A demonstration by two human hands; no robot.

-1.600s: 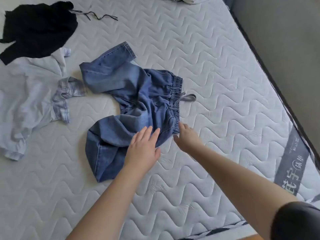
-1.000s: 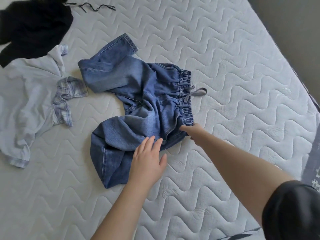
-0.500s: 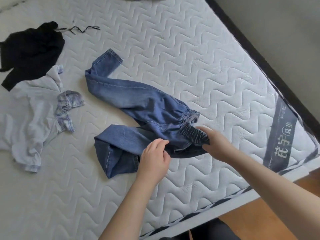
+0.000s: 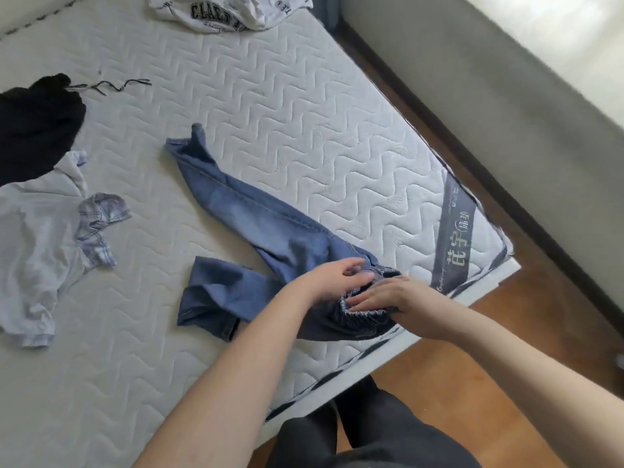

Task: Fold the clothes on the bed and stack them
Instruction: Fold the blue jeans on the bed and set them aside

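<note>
Step in hand: the jeans (image 4: 270,228) are judged to be at the gathering stage of folding, taken up by the waistband so that they can be straightened; no fold is yet made.

Jeans: they are laid across the mattress (image 4: 304,106) near its right near corner. The waistband (image 4: 363,310) is bunched at the near edge, one leg is stretched toward the middle of the bed, and the other leg is doubled back beside the left forearm.

Left hand (image 4: 332,276): its fingers are curled into the denim just behind the waistband, so a grip on the cloth is judged likely, though the fingertips are partly hidden.

Right hand (image 4: 401,302): its fingers are laid out fairly straight along the elastic; the thumb is hidden, so it cannot be told whether the band is pinched or merely pressed.

Other clothes: a pale shirt (image 4: 37,244) and a black garment (image 4: 37,126) are left unfolded at the left edge, and a white printed top (image 4: 219,11) at the far edge. No stack is begun.

Next move: the waistband would need to be held at both sides and the legs drawn out, laid one upon the other.

Care: the twisted far leg should be flattened first, or creases will be folded in.
</note>
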